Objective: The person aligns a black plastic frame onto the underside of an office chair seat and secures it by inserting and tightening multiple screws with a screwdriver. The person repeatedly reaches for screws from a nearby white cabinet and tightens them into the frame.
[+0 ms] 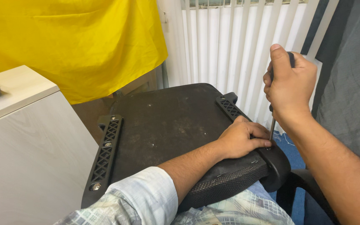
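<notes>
"What's the right hand (290,85) doing?"
"It grips a screwdriver (273,125), tip down on the black chair seat (167,125)."
"And the left hand (242,139)?"
"It lies flat on the seat, beside the tip."

One seat (167,125), two brackets (105,154), one screwdriver (273,125).

No packages, labels, signs or screens are visible anywhere around the upturned black chair seat (167,125) at this moment.
</notes>
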